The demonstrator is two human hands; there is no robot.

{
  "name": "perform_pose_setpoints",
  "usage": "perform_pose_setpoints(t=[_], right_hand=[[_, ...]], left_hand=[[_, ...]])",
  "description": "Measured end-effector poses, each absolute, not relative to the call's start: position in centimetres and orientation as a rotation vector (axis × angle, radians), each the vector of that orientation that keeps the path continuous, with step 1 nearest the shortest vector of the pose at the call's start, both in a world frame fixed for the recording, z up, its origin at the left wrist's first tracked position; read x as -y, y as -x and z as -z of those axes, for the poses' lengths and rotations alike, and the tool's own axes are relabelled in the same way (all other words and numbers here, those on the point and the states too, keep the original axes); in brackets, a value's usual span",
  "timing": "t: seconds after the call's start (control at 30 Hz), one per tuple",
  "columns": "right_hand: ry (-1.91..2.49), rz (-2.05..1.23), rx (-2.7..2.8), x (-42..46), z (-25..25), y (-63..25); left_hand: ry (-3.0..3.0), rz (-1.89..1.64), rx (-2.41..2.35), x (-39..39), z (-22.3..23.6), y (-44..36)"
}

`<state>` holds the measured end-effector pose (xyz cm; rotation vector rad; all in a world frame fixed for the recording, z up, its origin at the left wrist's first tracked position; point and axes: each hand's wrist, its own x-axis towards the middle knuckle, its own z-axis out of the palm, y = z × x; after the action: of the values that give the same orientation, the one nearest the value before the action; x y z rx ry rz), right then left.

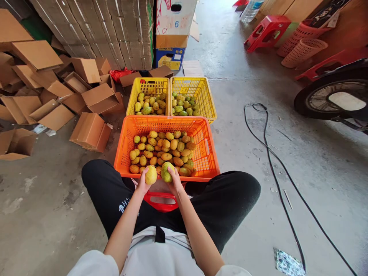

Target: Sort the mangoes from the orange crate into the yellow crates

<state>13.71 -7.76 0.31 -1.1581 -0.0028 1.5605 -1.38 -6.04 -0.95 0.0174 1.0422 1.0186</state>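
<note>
My left hand (142, 184) is closed around a yellow oval fruit (151, 175) with a mottled skin. In my right hand (175, 183) I hold a green, yellowish oval fruit (166, 172). Both hands are side by side over the near rim of an orange plastic crate (212, 163), the two fruits a small gap apart. Many similar fruits (166, 156), from green to orange-brown, lie loose in that crate. Behind it stand two yellow crates, the left one (133, 90) and the right one (208, 99), each partly filled with yellow-green fruits.
Small cardboard boxes (92, 128) lie heaped at the left, before a tall cardboard stack (115, 34). A black cable (270, 153) loops across the floor at the right. A motorbike wheel (322, 97), a red stool (267, 32) and pink baskets (304, 50) stand beyond.
</note>
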Motion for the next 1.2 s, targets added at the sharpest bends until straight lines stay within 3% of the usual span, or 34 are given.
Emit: perform_pose_setpoints(t=[0.83, 1.2], right_hand=[[1.145, -1.526, -0.169, 7.3, 0.4, -13.9], [1.106, -1.56, 0.046, 7.7, -0.1, -13.6]], left_hand=[[-0.038, -1.041, -0.984, 6.0, 0.9, 1.2], [-0.042, -1.006, -0.977, 6.3, 0.6, 1.3]])
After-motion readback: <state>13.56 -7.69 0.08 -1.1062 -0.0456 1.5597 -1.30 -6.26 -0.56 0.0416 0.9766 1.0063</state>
